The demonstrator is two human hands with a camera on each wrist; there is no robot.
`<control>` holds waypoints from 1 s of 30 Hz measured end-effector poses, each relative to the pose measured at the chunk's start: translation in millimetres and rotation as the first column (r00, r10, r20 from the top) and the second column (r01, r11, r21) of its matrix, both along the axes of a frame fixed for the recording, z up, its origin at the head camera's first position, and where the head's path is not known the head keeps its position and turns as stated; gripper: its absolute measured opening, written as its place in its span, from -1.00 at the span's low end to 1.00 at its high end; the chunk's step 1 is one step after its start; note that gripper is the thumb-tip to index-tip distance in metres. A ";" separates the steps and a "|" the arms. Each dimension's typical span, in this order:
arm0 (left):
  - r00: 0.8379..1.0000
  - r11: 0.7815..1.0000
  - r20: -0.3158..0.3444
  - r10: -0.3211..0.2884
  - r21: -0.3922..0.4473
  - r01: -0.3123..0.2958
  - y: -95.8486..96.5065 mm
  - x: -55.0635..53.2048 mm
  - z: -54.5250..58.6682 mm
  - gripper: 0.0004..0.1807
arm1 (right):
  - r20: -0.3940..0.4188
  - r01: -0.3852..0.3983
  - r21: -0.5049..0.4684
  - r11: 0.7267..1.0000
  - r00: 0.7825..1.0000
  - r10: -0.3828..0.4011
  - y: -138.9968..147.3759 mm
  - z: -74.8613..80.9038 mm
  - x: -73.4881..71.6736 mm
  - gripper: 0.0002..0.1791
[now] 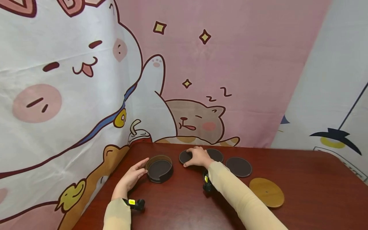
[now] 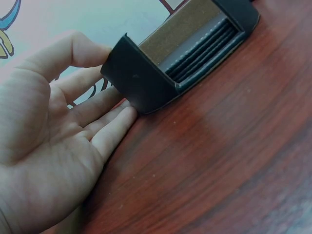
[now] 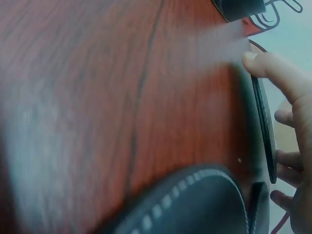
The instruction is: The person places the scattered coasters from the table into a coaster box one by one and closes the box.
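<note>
A round dark leather coaster holder point(image 1: 159, 170) with a brown inner wall and a front notch stands on the table. Several stacked coasters point(image 2: 204, 51) show through its notch. My left hand point(image 1: 133, 175) rests against the holder's left outer wall, thumb near the rim and fingertips lower down. To the right, my right hand point(image 1: 198, 157) pinches a round black coaster point(image 1: 185, 156) by its edge, thumb on the near side and fingers on the far side. Another dark coaster point(image 1: 215, 155) lies just behind that hand, partly covered.
A third dark coaster point(image 1: 238, 166) with pale edge stitching lies further right. Nearer to me is a round tan disc point(image 1: 266, 192). The reddish-brown wooden table point(image 1: 178, 204) ends at a printed cloth backdrop point(image 1: 247, 70) behind and on the left.
</note>
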State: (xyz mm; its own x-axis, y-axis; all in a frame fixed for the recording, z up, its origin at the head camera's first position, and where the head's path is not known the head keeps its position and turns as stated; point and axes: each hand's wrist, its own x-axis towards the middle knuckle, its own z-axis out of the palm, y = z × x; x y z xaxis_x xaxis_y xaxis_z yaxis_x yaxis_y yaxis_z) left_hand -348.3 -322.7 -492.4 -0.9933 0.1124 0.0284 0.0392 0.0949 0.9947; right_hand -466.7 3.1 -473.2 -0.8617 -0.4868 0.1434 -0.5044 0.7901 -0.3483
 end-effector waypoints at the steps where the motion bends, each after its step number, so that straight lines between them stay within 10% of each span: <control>1: 1.000 1.000 -0.002 -0.005 -0.002 0.005 0.3 0.2 0.7 -0.31 | -0.004 -0.005 -0.012 1.000 1.000 0.005 2.4 1.1 0.3 -0.11; 11: 1.000 1.000 0.006 -0.013 0.002 0.013 0.5 2.8 -0.4 -0.30 | -0.005 -0.069 -0.147 0.987 0.998 0.070 16.4 25.0 7.3 -0.15; 30: 1.000 1.000 0.006 -0.020 0.002 0.020 -0.6 3.8 -2.0 -0.30 | -0.035 -0.115 -0.070 0.991 0.993 0.113 26.6 54.8 25.5 -0.20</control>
